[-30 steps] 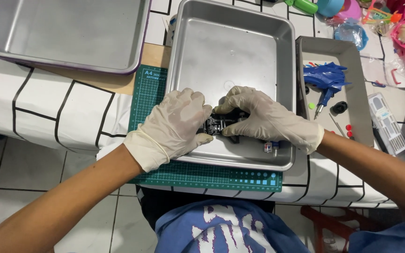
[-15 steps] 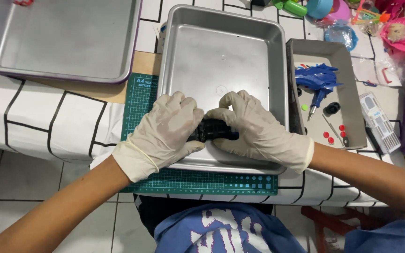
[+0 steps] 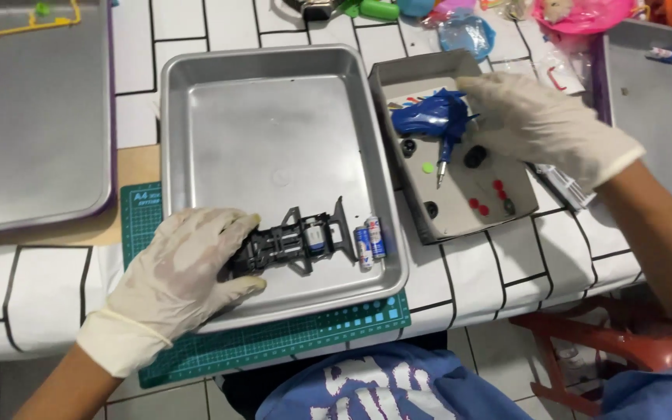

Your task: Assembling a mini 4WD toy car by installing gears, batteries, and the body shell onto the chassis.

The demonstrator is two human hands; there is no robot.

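My left hand, in a white glove, grips one end of a black toy car chassis that rests near the front edge of a large metal tray. Two small batteries lie in the tray just right of the chassis. My right hand, also gloved, reaches over a smaller grey tray to the right, its fingers apart and next to a blue car body shell. A blue screwdriver, black wheels and small red parts lie in that smaller tray.
A green cutting mat lies under the large tray on a white cloth with black lines. Another metal tray sits at far left, one more at far right. Colourful toys and bags crowd the back edge. A red stool stands below.
Both hands were together on the chassis. Now my right hand has let go and moved right to the small tray, and the two batteries lie exposed beside the chassis.
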